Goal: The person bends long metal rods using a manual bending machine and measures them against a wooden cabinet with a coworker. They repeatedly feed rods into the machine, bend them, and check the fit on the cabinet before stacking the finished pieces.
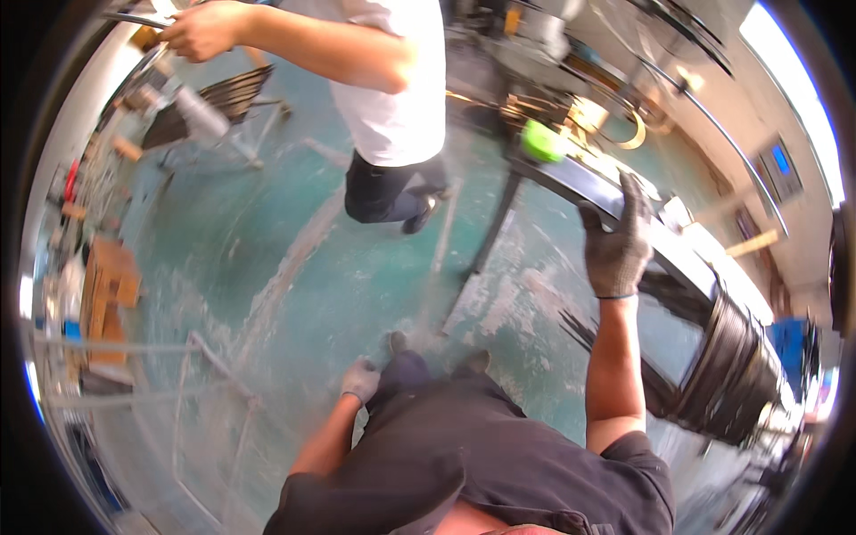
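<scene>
My right hand (617,245), in a grey-brown work glove, is raised beside the long metal workbench (580,183). Its thumb stands apart from the fingers and nothing shows in its grasp. Whether the fingertips touch the bench edge is unclear. A bright green object (542,141) sits on the bench corner beyond this hand. My left hand (360,379), in a pale glove, hangs low by my left thigh; blur and its angle obscure the fingers. Below the right hand, a thick bundle of dark strips (727,366) lies along the bench.
Ahead to the left, a co-worker in a white shirt (392,107) stands with one arm stretched out, holding a dark rod (134,19). A pale metal frame (223,361) stands at my left, with brown cardboard boxes (111,294) beyond. A stand with dark strips (232,94) lies far left.
</scene>
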A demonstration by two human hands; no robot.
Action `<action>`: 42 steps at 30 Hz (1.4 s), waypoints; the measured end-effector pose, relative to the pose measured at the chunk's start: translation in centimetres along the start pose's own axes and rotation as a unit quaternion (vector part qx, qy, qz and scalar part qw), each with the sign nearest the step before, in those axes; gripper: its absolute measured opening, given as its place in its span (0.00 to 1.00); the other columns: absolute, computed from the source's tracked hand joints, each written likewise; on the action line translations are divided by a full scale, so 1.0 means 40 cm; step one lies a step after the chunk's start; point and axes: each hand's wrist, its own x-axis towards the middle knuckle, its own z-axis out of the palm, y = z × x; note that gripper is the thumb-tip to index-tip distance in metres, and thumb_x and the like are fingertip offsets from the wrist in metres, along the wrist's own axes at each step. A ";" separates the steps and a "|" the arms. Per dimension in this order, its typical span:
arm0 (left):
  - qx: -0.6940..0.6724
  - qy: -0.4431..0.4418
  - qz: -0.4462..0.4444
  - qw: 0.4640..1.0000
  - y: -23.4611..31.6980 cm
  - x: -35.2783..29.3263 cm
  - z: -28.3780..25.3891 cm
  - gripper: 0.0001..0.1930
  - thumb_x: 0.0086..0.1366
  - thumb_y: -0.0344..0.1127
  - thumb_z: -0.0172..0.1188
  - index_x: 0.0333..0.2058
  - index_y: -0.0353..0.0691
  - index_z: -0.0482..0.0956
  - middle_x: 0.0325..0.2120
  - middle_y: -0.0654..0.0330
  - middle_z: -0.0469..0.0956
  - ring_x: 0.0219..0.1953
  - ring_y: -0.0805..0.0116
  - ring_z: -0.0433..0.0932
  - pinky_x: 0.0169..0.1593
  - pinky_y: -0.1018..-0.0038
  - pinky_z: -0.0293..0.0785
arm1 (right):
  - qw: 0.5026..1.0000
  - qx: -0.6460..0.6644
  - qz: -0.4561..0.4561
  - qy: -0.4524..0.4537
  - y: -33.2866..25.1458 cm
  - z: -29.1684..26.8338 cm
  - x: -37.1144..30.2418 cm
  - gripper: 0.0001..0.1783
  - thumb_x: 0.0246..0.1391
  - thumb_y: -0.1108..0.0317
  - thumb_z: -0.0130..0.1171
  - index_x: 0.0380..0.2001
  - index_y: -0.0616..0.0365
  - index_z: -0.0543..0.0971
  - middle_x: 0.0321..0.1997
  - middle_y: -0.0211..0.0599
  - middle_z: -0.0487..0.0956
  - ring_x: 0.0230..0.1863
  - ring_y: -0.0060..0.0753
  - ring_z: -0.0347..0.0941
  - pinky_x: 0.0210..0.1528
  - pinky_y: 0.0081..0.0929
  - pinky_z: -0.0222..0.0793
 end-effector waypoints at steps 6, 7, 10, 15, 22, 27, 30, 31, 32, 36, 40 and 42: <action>-0.016 0.069 0.091 0.993 -0.053 0.085 -0.109 0.17 0.57 0.39 0.59 0.41 0.36 0.88 0.44 0.42 0.86 0.50 0.41 0.84 0.55 0.54 0.79 | 0.994 -0.047 -0.092 -0.046 -0.104 0.141 0.126 0.37 0.55 0.65 0.76 0.68 0.55 0.75 0.66 0.51 0.78 0.67 0.53 0.74 0.68 0.43 0.70; -0.034 0.061 0.079 0.994 -0.089 0.114 -0.132 0.17 0.58 0.38 0.58 0.41 0.37 0.88 0.44 0.42 0.86 0.50 0.41 0.84 0.55 0.54 0.79 | 0.993 0.013 -0.027 -0.111 -0.083 0.173 0.126 0.35 0.57 0.65 0.74 0.68 0.55 0.75 0.66 0.49 0.78 0.66 0.49 0.75 0.68 0.42 0.70; -0.092 0.065 0.056 0.992 -0.206 0.183 -0.235 0.16 0.59 0.37 0.57 0.42 0.37 0.87 0.44 0.42 0.86 0.50 0.41 0.84 0.55 0.55 0.79 | 0.975 0.118 0.089 -0.167 -0.103 0.223 0.108 0.30 0.64 0.67 0.70 0.67 0.59 0.76 0.61 0.44 0.82 0.57 0.39 0.79 0.63 0.35 0.74; -0.102 0.064 -0.010 0.993 -0.388 0.274 -0.448 0.18 0.62 0.35 0.55 0.47 0.40 0.86 0.48 0.44 0.85 0.53 0.43 0.83 0.57 0.56 0.78 | 0.947 0.231 0.192 -0.116 -0.106 0.251 0.082 0.28 0.69 0.67 0.66 0.66 0.69 0.73 0.53 0.43 0.85 0.49 0.31 0.83 0.57 0.28 0.79; -0.162 0.130 -0.104 0.973 -0.524 0.392 -0.702 0.19 0.63 0.33 0.55 0.51 0.41 0.85 0.50 0.44 0.85 0.56 0.44 0.82 0.60 0.57 0.77 | 0.983 -0.058 0.032 0.173 -0.395 0.381 0.062 0.37 0.59 0.50 0.75 0.65 0.56 0.74 0.60 0.47 0.80 0.57 0.52 0.78 0.61 0.53 0.75; -0.181 0.065 -0.072 0.979 -0.505 0.565 -0.801 0.21 0.65 0.32 0.54 0.55 0.42 0.83 0.55 0.44 0.83 0.60 0.44 0.80 0.64 0.57 0.74 | 0.995 -0.015 -0.085 0.049 -0.562 0.810 0.114 0.26 0.69 0.69 0.62 0.66 0.69 0.74 0.64 0.45 0.81 0.61 0.42 0.80 0.67 0.37 0.74; -0.179 0.032 -0.075 0.980 -0.539 0.617 -0.872 0.23 0.65 0.34 0.56 0.59 0.42 0.82 0.57 0.45 0.82 0.63 0.45 0.78 0.66 0.58 0.73 | 0.959 0.237 0.049 -0.144 -0.709 1.198 0.138 0.20 0.74 0.74 0.55 0.65 0.67 0.74 0.64 0.45 0.79 0.64 0.35 0.75 0.65 0.30 0.74; -0.159 0.020 -0.075 0.984 -0.509 0.602 -0.977 0.26 0.64 0.38 0.60 0.61 0.42 0.80 0.58 0.45 0.81 0.62 0.45 0.78 0.66 0.59 0.73 | 0.937 0.287 0.070 -0.185 -0.801 1.306 0.132 0.19 0.72 0.75 0.56 0.64 0.65 0.76 0.61 0.41 0.78 0.62 0.36 0.74 0.65 0.34 0.74; -0.152 0.046 -0.077 0.984 -0.498 0.599 -1.077 0.25 0.63 0.38 0.60 0.59 0.41 0.81 0.56 0.45 0.82 0.61 0.45 0.79 0.65 0.58 0.74 | 0.920 0.304 0.106 -0.226 -0.958 1.354 0.135 0.21 0.68 0.77 0.58 0.63 0.65 0.76 0.59 0.40 0.76 0.60 0.35 0.73 0.63 0.34 0.75; -0.204 0.174 -0.102 0.958 -0.625 0.686 -1.268 0.22 0.63 0.39 0.59 0.54 0.39 0.83 0.50 0.46 0.86 0.55 0.46 0.83 0.60 0.59 0.77 | 0.855 0.382 -0.046 -0.349 -1.416 1.687 0.054 0.22 0.57 0.77 0.69 0.56 0.62 0.81 0.47 0.37 0.85 0.47 0.33 0.81 0.55 0.34 0.78; -0.360 0.283 -0.230 0.859 -0.771 0.760 -1.374 0.20 0.63 0.37 0.58 0.53 0.40 0.84 0.48 0.45 0.86 0.54 0.46 0.84 0.59 0.60 0.78 | 0.738 0.455 -0.262 -0.424 -1.924 1.758 0.035 0.19 0.53 0.75 0.72 0.49 0.59 0.83 0.44 0.44 0.85 0.47 0.49 0.82 0.51 0.38 0.79; -0.377 0.273 -0.259 0.846 -0.851 0.815 -1.431 0.19 0.64 0.37 0.59 0.52 0.40 0.85 0.50 0.45 0.85 0.55 0.46 0.83 0.60 0.60 0.78 | 0.675 0.491 -0.355 -0.420 -2.114 1.826 0.032 0.19 0.51 0.74 0.73 0.47 0.58 0.82 0.42 0.44 0.84 0.45 0.51 0.82 0.48 0.41 0.79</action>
